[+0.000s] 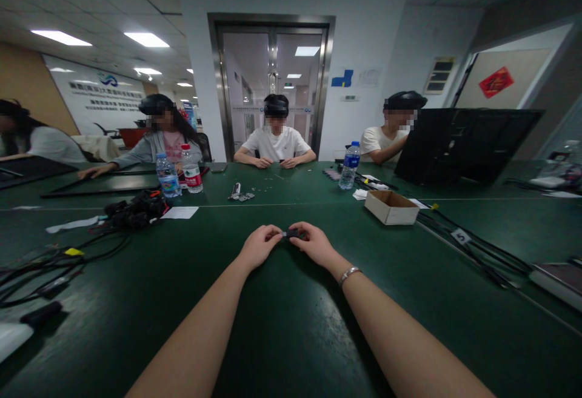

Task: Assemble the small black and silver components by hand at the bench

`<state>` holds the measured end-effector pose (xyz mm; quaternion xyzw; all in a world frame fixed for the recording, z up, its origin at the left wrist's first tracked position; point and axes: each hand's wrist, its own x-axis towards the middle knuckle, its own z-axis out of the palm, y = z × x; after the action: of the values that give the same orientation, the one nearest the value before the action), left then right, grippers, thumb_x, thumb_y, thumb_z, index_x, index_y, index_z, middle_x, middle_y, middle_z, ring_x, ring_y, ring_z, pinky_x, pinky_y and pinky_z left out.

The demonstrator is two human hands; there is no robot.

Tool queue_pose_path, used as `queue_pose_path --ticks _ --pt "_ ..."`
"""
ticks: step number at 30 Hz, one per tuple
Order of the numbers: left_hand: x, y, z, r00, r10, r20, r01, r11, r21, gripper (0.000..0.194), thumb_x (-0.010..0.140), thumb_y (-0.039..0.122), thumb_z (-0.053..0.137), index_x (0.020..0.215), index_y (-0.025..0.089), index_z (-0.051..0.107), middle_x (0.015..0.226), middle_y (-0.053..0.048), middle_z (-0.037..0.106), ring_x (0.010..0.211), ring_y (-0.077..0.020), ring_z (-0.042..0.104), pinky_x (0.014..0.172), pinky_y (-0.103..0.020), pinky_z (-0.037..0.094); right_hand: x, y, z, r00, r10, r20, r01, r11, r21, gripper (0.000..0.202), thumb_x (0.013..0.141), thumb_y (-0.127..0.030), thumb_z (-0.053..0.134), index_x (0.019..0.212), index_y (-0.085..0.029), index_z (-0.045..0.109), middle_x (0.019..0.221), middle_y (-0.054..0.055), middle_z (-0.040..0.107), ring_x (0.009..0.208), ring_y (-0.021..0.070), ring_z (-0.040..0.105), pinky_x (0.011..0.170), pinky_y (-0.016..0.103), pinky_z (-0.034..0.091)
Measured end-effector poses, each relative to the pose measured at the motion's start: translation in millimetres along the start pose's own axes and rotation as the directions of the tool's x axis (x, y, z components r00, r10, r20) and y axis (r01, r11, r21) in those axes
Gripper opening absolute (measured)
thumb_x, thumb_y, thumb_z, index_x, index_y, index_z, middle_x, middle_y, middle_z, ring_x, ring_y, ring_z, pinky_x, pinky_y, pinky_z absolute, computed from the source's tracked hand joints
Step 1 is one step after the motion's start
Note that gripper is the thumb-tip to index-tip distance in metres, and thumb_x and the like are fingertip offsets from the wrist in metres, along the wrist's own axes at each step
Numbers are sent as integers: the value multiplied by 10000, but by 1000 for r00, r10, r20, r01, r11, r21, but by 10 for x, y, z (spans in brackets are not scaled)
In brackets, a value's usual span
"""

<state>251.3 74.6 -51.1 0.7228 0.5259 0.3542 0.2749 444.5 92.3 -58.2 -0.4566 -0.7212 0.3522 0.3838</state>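
A small black stick with a grey, metal-looking end, resembling a USB stick, is held level between my hands just above the green table. The fingertips of my left hand pinch around its grey end. On the other side, my right hand, with a silver bracelet at the wrist, grips the dark body between thumb and fingers. Part of the stick is hidden behind my fingertips. Both hands are closed, their tips close together.
Beyond my hands lie a small silver stick and metal bits. An open cardboard box and a water bottle stand right, two bottles left. Cables run along both sides. Several people sit across the table; a black monitor stands right.
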Motion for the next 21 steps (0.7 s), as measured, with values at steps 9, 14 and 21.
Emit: queue_pose_path --ticks 9,14,21 --pt "-4 -16 10 1000 6 16 -3 985 -175 192 774 195 599 963 221 623 918 -17 653 864 -147 618 821 -286 489 0 11 -2 1000 -17 12 17 1000 -18 307 736 -254 644 1036 -192 624 763 -12 596 622 99 528 592 233 443" --pt "11 -14 24 1000 12 12 -10 983 -181 185 751 160 608 930 207 621 881 -15 649 837 -145 622 799 -275 497 1 -3 -4 999 -32 7 32 998 -56 300 729 -256 650 1021 -187 638 754 -13 594 618 97 513 591 230 429" --pt "-18 46 -10 999 -28 -38 24 995 -101 250 818 410 541 920 213 655 964 -39 644 886 -176 601 803 -283 469 4 20 5 997 -77 9 77 995 -63 280 746 -279 638 1012 -193 643 764 -6 602 657 111 521 612 238 423"
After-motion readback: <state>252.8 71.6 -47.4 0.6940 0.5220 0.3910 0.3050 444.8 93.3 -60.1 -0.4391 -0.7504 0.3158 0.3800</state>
